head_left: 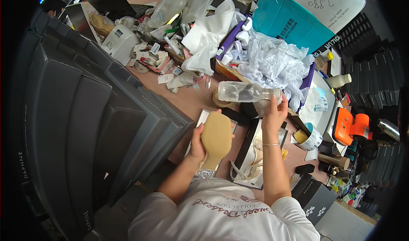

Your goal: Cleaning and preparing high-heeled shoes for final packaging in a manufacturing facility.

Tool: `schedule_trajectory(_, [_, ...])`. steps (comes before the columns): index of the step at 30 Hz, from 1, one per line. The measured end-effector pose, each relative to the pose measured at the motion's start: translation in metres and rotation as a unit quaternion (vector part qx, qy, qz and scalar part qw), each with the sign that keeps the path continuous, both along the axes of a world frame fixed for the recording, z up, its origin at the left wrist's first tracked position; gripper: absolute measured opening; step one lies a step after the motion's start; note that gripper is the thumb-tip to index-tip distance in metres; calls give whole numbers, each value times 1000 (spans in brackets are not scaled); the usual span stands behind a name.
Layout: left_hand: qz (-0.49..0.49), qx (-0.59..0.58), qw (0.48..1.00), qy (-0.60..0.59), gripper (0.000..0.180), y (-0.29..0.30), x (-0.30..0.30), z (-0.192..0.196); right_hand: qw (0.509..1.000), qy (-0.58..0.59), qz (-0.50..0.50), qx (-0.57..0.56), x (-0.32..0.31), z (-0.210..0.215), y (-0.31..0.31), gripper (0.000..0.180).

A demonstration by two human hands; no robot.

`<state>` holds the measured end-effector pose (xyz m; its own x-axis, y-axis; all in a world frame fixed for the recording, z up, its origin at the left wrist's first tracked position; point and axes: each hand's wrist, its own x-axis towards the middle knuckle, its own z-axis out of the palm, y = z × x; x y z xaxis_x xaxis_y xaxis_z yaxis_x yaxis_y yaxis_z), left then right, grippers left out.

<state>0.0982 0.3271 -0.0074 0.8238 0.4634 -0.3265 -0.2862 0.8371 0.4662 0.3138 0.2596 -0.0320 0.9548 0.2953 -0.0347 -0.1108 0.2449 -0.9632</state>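
Note:
My left hand (198, 144) grips a shoe (217, 132) with its tan sole turned up. The heel end points toward me and has clear plastic around it. Raised over the table, my right hand (275, 110) is closed on a clear plastic piece (240, 92), long and narrow, stretching to the left; I cannot tell whether it is a bag or a formed insert. Below that arm lies an open shoe box (245, 178) holding a cream strappy shoe (254, 160). A white-edged box or lid (203, 115) is partly hidden behind the held shoe.
Dark shoe boxes (85, 113) are stacked high at my left. Ahead stands a purple-edged box (307, 81) full of crumpled plastic bags (272, 55). A roll of tape (221, 99), paper tags (165, 78) and an orange device (351, 126) sit on the cluttered table (183, 98).

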Motion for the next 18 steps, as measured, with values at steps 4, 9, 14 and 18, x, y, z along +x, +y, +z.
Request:
schedule_trajectory(4, [11,-31,996,-83,76,0,-9,-12,881,-400,157,-199,-21,13,36,45])
schedule_trajectory(9, [49,-41,998,19,82,-15,-9,-4,803,-480,260,-237,-42,-9,60,45])
schedule_trajectory(14, [42,-40,998,32,80,-28,-19,-3,780,-493,258,-285,-30,13,53,27])
schedule_trajectory(18, [34,-85,995,31,79,-36,-24,-5,846,-383,309,-203,-41,38,7,15])
